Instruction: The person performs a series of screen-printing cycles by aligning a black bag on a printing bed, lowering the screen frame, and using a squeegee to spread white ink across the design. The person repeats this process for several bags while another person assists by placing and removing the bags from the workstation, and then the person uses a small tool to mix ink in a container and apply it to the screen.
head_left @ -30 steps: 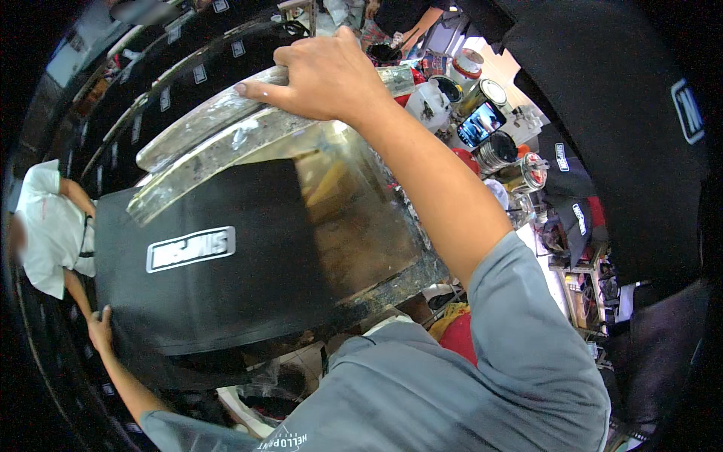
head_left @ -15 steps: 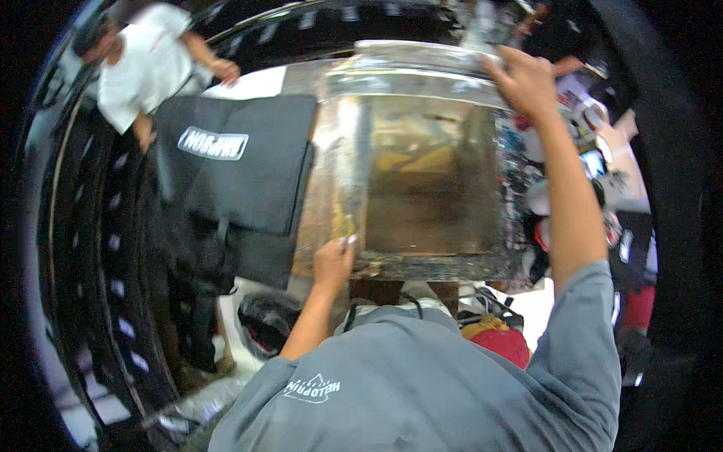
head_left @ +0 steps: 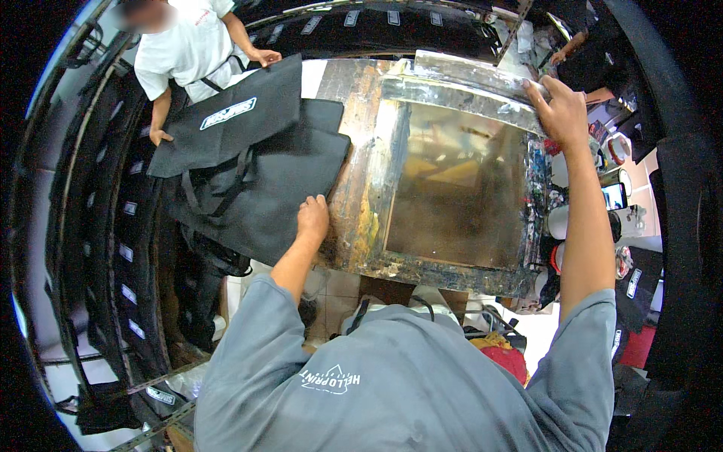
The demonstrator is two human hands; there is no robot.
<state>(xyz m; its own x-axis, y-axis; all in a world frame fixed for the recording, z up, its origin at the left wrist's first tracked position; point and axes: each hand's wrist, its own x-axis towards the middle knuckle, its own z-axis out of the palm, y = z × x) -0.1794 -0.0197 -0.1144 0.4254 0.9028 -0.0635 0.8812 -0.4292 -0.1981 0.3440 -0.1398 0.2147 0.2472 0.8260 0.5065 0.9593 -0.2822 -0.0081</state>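
Note:
A screen-printing frame [head_left: 452,273] with ink-stained borders lies before me; its amber mesh looks see-through. My right hand [head_left: 563,113] is closed around the far right corner of it, at the end of a pale, ink-smeared bar [head_left: 471,74] along its far side. To the left, my left hand [head_left: 312,217] has its fingers curled at the right edge of a plain black tote bag [head_left: 290,169]. Its fingertips are partly hidden. Over that bag, a co-worker's two hands hold up another black tote bag [head_left: 263,94] with a white printed label.
The co-worker in a white shirt [head_left: 181,49] stands at the far left of the worktable [head_left: 354,83]. Racks of black bags [head_left: 135,256] line the left and back. Tubs and a lit phone [head_left: 614,196] crowd the right side. Another person's arm [head_left: 572,47] shows at far right.
My left hand has left the frame's left border and moved left and away to the bag. The co-worker has lifted the printed bag. My right hand keeps its hold.

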